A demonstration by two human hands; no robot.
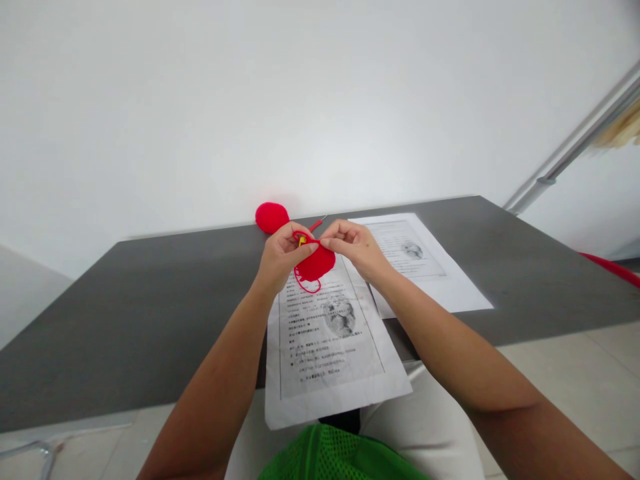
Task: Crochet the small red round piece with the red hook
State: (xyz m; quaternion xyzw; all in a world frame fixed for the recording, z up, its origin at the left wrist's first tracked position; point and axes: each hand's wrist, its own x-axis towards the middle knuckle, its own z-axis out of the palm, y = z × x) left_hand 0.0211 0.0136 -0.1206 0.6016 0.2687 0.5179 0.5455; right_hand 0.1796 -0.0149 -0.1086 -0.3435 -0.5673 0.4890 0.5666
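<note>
Between my two hands is a small red crochet piece [316,265], held up above a printed sheet. My left hand [285,256] pinches its upper left edge between thumb and fingers. At the upper right edge, my right hand [354,248] pinches it in the same way, the fingertips close to the left ones. A small yellow clip-like thing [303,241] shows at the left fingers. From the piece's left side a loose red yarn loop [311,287] hangs down. Behind the hands lies a crochet hook [318,223] with a red handle, partly hidden.
A red yarn ball [272,217] sits at the table's back edge by the wall. One printed sheet [345,373] overhangs the front edge of the dark table [165,300]; another printed sheet [435,287] lies to the right. A metal pole [565,160] slants at far right.
</note>
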